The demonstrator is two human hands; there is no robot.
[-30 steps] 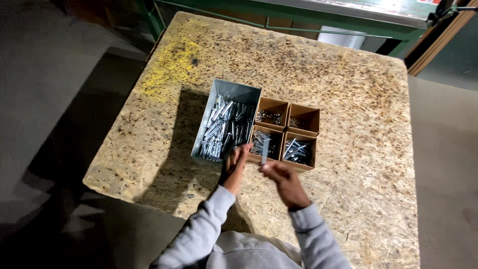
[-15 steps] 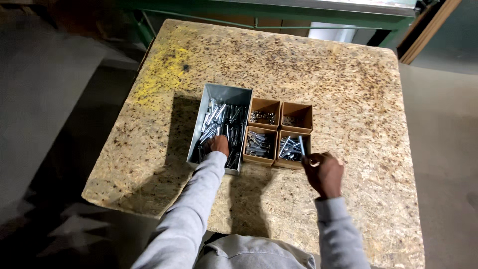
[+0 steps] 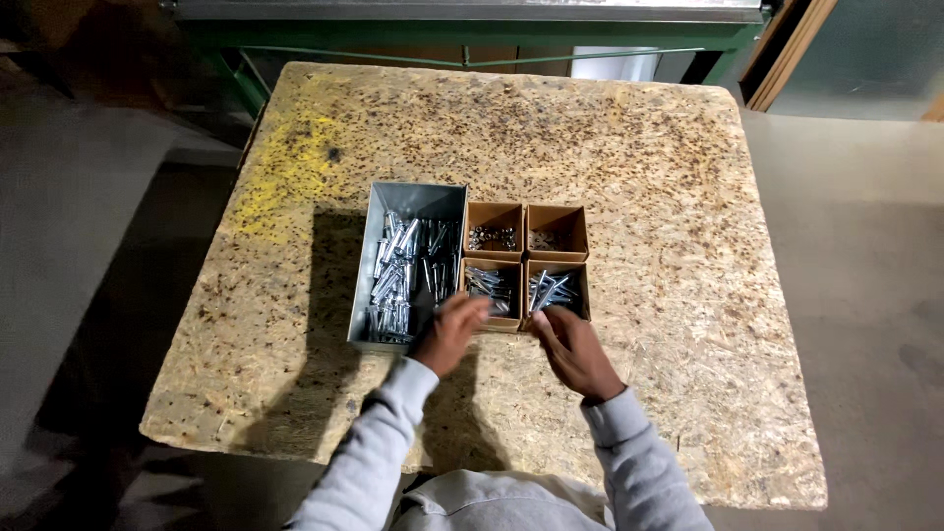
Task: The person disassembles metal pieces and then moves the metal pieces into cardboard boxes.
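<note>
The setting is a workshop. A raw chipboard tabletop (image 3: 629,147) with a yellow paint stain rests on a green metal frame (image 3: 472,34) over a bare concrete floor (image 3: 79,256). Just ahead of the left hand (image 3: 450,332), a grey metal bin (image 3: 408,265) holds loose steel fasteners; cardboard sorting boxes (image 3: 526,261) sit just ahead of the right hand (image 3: 575,349).

Chipboard tabletop (image 3: 639,157) carried a yellow paint smear (image 3: 290,162) at 10 o'clock. A green metal frame (image 3: 472,39) ran along the 12 o'clock edge. Two rear brown boxes (image 3: 526,228), toward 12 o'clock, held small hardware. Grey concrete floor (image 3: 79,246) lay at 9 o'clock.
</note>
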